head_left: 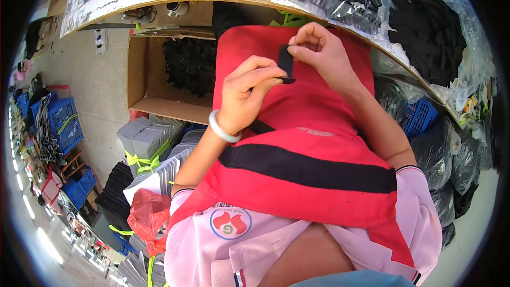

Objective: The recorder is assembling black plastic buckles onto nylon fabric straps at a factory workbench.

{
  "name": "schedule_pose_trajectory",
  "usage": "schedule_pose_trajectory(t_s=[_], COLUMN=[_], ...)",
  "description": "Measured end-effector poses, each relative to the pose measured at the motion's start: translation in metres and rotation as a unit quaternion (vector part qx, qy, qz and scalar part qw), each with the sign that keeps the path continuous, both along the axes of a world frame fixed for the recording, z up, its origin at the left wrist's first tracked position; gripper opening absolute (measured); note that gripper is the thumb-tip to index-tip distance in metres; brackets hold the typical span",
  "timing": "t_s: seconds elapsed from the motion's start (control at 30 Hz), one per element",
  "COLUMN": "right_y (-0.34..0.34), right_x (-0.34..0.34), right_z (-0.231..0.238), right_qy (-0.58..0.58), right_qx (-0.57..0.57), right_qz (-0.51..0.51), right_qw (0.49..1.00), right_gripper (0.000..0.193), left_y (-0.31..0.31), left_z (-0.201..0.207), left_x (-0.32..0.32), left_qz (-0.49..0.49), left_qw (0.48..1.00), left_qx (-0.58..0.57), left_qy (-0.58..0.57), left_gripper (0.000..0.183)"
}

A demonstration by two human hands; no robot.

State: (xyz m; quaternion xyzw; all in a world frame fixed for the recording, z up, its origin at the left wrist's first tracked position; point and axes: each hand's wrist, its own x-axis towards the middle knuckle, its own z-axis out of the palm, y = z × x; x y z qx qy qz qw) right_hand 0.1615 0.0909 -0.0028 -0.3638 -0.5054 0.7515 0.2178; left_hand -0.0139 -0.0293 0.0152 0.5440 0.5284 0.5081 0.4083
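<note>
Red apron on lap, hands pinching upright black strap

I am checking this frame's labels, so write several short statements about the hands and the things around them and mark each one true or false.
1. Both hands pinch a short black strap. True: the left hand and the right hand each grip it over the red fabric.
2. The left wrist is bare. False: it wears a pale bangle.
3. The cardboard box under the table edge holds black pieces. True.
4. The red fabric is plain all over. False: a wide black band crosses it.
5. The crates on the floor at the left are green. False: the plastic crates are blue.
</note>
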Motion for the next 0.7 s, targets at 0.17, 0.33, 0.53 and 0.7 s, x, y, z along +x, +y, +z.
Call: schedule_pose_trajectory(t_s=[0.17, 0.33, 0.53, 0.7], right_y=[-0.022, -0.018, -0.029, -0.007], right_x=[-0.023, -0.015, -0.025, 0.003], right_z=[-0.017, -0.019, -0.009, -0.004], right_qy=[0.010, -0.094, -0.059, -0.088], right_qx=[0.012, 0.119, -0.040, -0.005], right_qz=[0.093, 0.106, 0.207, 0.157], right_qw=[0.996, 0.983, 0.976, 0.984], right_gripper=[0.027, 0.025, 0.013, 0.011], left_y=[-0.029, -0.050, -0.008, 0.013], left_z=[0.014, 0.016, -0.007, -0.017], left_x=[-0.058, -0.094, -0.003, 0.008], left_qz=[0.075, 0.223, -0.009, -0.090], left_qw=[0.986, 0.952, 0.951, 0.919], left_qx=[-0.148, -0.205, -0.224, -0.250], left_qy=[-0.004, -0.040, -0.215, -0.292], left_gripper=[0.021, 0.057, 0.090, 0.085])
